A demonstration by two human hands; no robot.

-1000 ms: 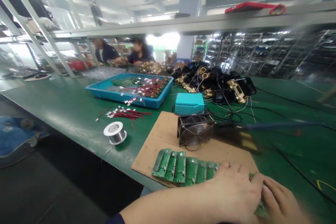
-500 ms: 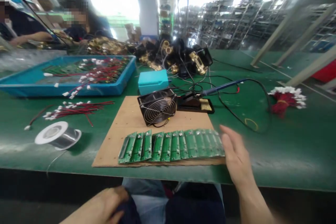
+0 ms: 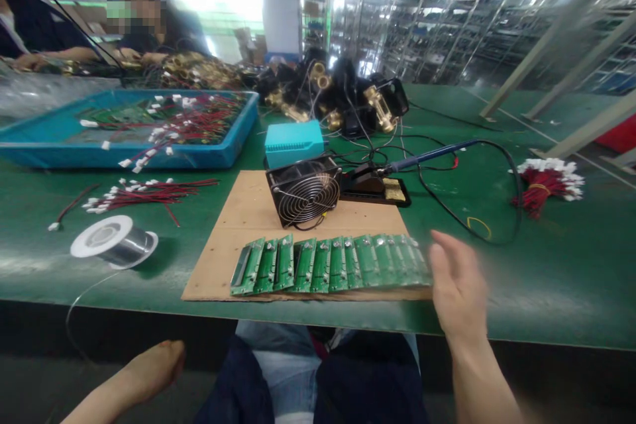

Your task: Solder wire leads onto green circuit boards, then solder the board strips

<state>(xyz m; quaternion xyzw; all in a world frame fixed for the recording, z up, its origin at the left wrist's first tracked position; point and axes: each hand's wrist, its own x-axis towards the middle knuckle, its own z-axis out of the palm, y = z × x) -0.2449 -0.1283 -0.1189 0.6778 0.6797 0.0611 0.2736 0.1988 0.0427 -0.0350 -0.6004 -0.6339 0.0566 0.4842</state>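
A row of green circuit boards lies overlapping along the front of a cardboard sheet. At its right end, my right hand is on edge with fingers stretched out, close against the last board; whether it touches is blurred. The boards nearest that hand are smeared by motion. Below the table's front edge, left of my lap, my left hand is curled closed, its fingers turned away and anything inside hidden. A black fan with a wire guard stands tilted behind the boards.
Behind the fan are a turquoise box and a soldering iron in its holder. Left stand a solder spool, loose red-black leads and a blue tray. A bundle of leads lies right. Co-workers sit at back left.
My left hand has moved left and a little down, away from my lap. My right hand stays by the end of the board row. The view has shifted slightly.
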